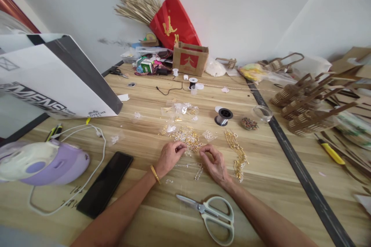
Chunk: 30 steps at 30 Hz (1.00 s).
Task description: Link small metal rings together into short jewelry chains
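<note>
My left hand [171, 157], with a gold bangle [155, 174] at the wrist, is pinched at the near left edge of a pile of gold and silver jewellery findings [188, 138]. Across from it, my right hand [213, 163] curls thumb and forefinger together. Whatever either pinch holds is too small to make out. Between and just below the hands lies a silver chain [188, 165] on the wooden table. Gold chains [237, 156] lie in a bunch to the right of my right hand. White-handled scissors [213, 216] rest nearer to me, blades pointing left.
A black phone [104, 185] and a purple-white device [58, 164] with a white cable lie left. Beyond the pile stand a wire spool [223, 116] and a lidless dish of beads [249, 124]. Small woven baskets [307, 104] crowd the right. A large box [58, 77] stands at left.
</note>
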Available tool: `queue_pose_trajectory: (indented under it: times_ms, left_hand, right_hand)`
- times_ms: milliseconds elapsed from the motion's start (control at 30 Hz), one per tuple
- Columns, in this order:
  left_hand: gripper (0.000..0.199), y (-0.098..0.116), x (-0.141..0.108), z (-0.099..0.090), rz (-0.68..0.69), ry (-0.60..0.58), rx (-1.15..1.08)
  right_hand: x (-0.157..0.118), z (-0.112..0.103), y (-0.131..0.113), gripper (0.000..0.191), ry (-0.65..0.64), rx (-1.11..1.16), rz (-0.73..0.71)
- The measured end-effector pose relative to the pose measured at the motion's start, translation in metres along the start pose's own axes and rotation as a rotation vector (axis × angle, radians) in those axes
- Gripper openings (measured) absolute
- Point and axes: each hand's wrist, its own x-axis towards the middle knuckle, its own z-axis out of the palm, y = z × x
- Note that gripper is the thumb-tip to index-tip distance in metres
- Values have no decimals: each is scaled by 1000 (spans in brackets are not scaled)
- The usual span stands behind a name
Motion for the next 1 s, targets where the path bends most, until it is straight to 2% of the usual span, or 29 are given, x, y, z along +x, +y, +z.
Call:
queue_pose_trajectory:
  times_ms: [300,533,733,867,1000]
  left_hand:
    - [19,2,2,-2,-57,-73,-142]
    - [19,7,3,-7,-60,-45,-158]
    - [19,0,6,-12,-57,-6,-200]
    - [23,-5,9,-16,-107,-11,-303]
    - [25,0,9,-22,-147,-12,-410]
  right_hand:
    - [0,0,2,13,9,-1,-2]
    - [0,-1,3,17,38,46,27]
    - [0,-1,3,16,60,83,-2]
    - [-1,-2,2,15,66,95,-21]
    - [-1,-2,2,15,62,103,-18]
